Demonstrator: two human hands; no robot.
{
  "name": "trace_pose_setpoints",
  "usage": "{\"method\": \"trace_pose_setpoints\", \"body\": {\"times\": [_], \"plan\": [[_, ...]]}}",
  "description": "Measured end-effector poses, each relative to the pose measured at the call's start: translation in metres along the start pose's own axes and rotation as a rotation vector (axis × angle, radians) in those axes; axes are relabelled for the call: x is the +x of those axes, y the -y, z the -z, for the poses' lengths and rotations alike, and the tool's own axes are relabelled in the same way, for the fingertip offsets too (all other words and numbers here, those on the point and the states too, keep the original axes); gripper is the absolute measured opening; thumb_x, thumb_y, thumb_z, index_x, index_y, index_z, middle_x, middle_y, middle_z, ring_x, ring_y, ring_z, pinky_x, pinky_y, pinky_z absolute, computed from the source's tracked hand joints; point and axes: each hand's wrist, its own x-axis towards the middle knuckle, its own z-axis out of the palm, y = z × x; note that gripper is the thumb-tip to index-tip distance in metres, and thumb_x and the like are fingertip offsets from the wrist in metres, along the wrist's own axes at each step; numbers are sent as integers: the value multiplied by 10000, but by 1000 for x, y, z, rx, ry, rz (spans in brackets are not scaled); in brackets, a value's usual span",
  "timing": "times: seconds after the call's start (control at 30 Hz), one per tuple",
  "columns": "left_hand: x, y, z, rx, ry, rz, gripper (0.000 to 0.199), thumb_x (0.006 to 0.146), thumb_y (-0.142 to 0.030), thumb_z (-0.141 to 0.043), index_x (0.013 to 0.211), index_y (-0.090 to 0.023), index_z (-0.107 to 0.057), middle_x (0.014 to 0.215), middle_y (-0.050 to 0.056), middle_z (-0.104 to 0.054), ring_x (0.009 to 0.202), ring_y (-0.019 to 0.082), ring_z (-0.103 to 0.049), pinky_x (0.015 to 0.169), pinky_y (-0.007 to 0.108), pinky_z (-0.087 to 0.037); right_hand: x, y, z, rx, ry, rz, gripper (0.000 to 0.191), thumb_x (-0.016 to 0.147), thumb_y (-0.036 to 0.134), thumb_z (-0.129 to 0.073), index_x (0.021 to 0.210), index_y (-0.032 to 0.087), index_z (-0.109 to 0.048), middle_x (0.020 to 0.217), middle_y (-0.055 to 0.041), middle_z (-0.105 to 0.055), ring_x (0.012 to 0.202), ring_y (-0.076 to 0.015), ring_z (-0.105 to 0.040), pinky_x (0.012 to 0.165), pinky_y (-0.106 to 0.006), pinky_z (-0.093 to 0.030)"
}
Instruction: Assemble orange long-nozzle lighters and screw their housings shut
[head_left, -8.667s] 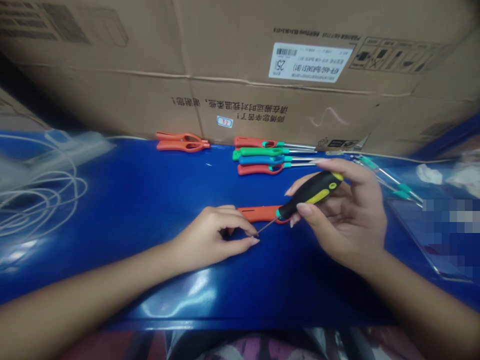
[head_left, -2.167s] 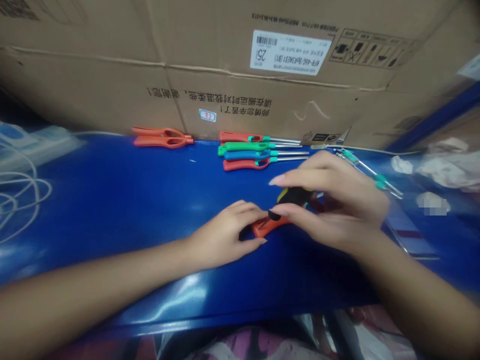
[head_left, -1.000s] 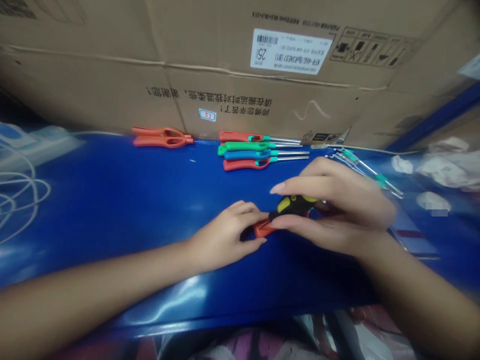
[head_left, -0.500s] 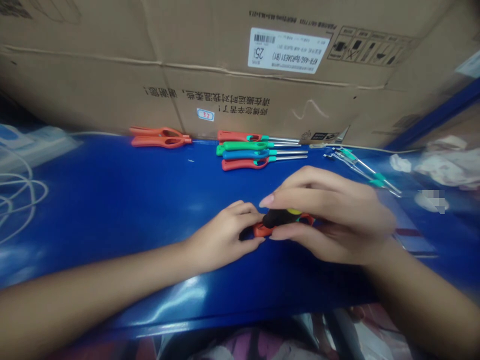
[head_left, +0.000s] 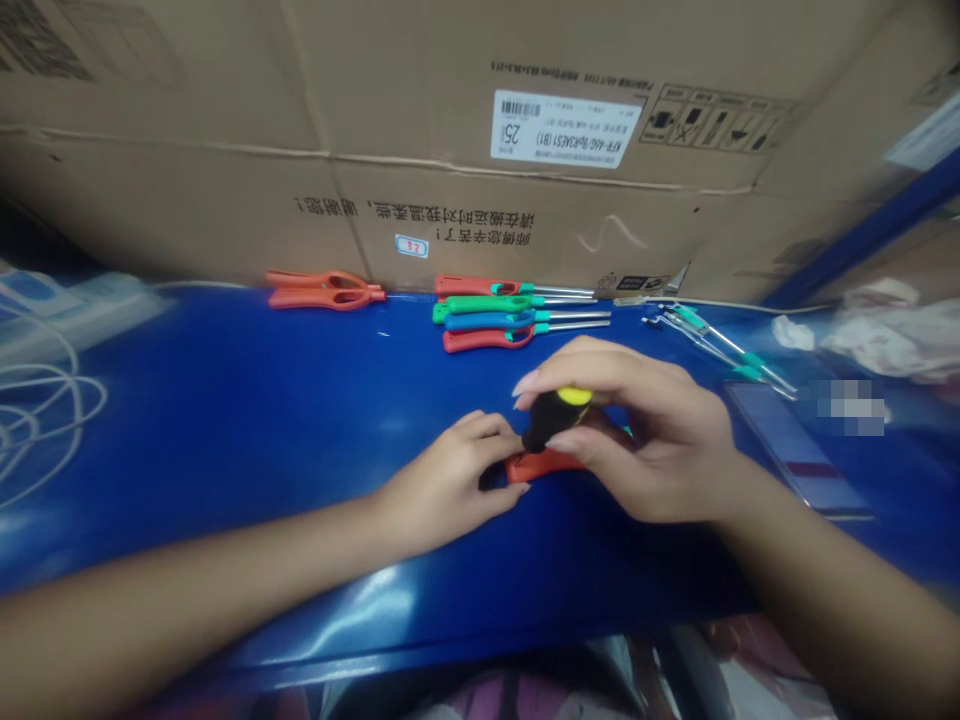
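Note:
My right hand point(head_left: 652, 430) is closed around the black handle of a stubby screwdriver point(head_left: 556, 415) with a yellow end. The screwdriver stands tilted over an orange-red utility lighter point(head_left: 540, 464), which lies flat on the blue table. Its tip is hidden, so I cannot see whether it sits in a screw. At the lighter's left end, my left hand point(head_left: 450, 485) grips the body between thumb and fingers. Much of the lighter's right part is covered by my right hand, with a bit of green showing past the fingers.
Several red, green and blue lighters point(head_left: 487, 322) lie by a cardboard box point(head_left: 420, 100). Orange handle shells point(head_left: 322, 291) lie left of them. Metal lighter tubes point(head_left: 724, 345) and a phone-like flat panel point(head_left: 799, 455) are at right. A white cable point(head_left: 71, 400) coils at left on the blue table point(head_left: 187, 430).
My right hand has turned about the screwdriver, and more of its black handle and yellow end shows now. My left hand stays on the lighter. The whole view has shifted slightly.

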Motion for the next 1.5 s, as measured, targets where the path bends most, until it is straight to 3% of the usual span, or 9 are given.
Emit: {"method": "trace_pose_setpoints", "body": {"times": [0.13,0.3,0.4,0.7,0.9,1.03,1.17,1.37,1.5], "plan": [[0,1,-1,-4,4,-5,221,912,-234,-673,1128,-190,-677,956,40,-635,927,202,-598,872,356,-505,0,-8,-6,-44,-125,10,330,802,267,-808,1092,198,-664,962,-48,-689,792,-157,-614,617,-269,-525],[0,1,-1,-4,2,8,272,901,-240,-684,1166,-180,-679,1027,63,-646,977,227,-601,897,385,-512,-1,-7,-2,72,4,-118,415,960,213,-582,1374,213,-551,1238,-107,-662,1066,-198,-648,711,-283,-588],[-1,0,-1,8,-9,6,240,897,-237,-688,1129,-177,-685,995,56,-640,949,220,-595,875,380,-515,-1,-4,1,167,18,-94,424,956,182,-581,1379,202,-551,1139,-91,-697,946,-173,-675,689,-280,-585],[0,-2,1,-13,-3,4,104,922,-238,-657,1014,-192,-673,971,38,-634,933,201,-592,856,349,-501,5,-1,-4,-130,-95,170,216,835,263,-779,1014,198,-677,787,-12,-657,669,-125,-554,585,-244,-508],[-2,-2,-1,-31,-12,33,209,907,-256,-677,1104,-188,-693,1004,63,-638,970,221,-602,906,389,-518,2,-1,1,5,54,60,368,958,182,-543,1323,186,-584,1147,-107,-695,1077,-214,-638,881,-388,-556],[-1,-3,-2,-19,-14,25,218,911,-244,-672,1120,-186,-689,997,60,-641,962,222,-597,903,395,-510,2,0,0,-3,2,35,299,904,175,-637,1203,181,-645,954,-72,-678,818,-168,-618,693,-315,-546],[-1,-3,-2,3,-14,9,156,915,-241,-676,1060,-184,-686,941,38,-619,918,207,-572,870,375,-498,2,-2,-3,-171,-108,112,310,818,269,-789,1087,164,-675,816,-34,-615,721,-148,-558,610,-272,-506],[-2,-3,-2,1,-31,16,99,903,-240,-683,975,-173,-687,1002,63,-637,965,229,-590,879,381,-505,1,4,-1,-23,50,65,409,951,207,-564,1357,156,-571,1050,-110,-672,965,-202,-630,793,-353,-556],[-3,-3,-3,-17,-45,9,130,910,-227,-671,1031,-181,-687,1074,77,-657,996,231,-604,893,386,-513,2,5,-3,47,34,81,379,900,151,-635,1278,140,-617,978,-92,-674,863,-176,-624,732,-317,-547]]}}
